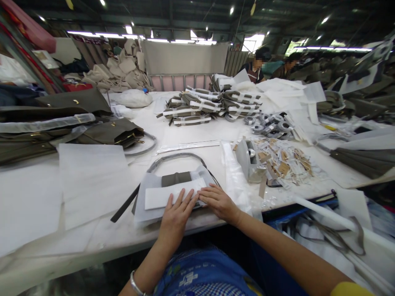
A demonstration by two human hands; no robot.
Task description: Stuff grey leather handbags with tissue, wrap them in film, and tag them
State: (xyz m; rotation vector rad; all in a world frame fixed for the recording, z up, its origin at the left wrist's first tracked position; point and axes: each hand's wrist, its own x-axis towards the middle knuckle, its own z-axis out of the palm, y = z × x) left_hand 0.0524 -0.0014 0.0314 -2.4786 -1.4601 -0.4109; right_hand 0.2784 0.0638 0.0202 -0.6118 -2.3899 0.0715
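Observation:
A dark olive handbag (176, 178) lies on the white table in front of me, partly covered by a translucent wrapping sheet (141, 205). Its wrapped handle (175, 155) arches away from me, and a dark strap (124, 204) sticks out to the left. Across the bag rests a white foam strip (156, 198). My left hand (180, 207) lies flat on the strip's near edge with fingers spread. Beside it, my right hand (220, 201) lies stretched out over the bag's right end, its fingertips close to the left hand's. Neither hand grasps anything visible.
Folded olive bags (197, 107) are stacked at the back. Finished-looking bags (114, 133) lie left, near white sheets (92, 181). Right of me stand a tape dispenser (249, 160), a heap of tags (284, 162) and wrapped rolls (273, 125). Two people work at the far right.

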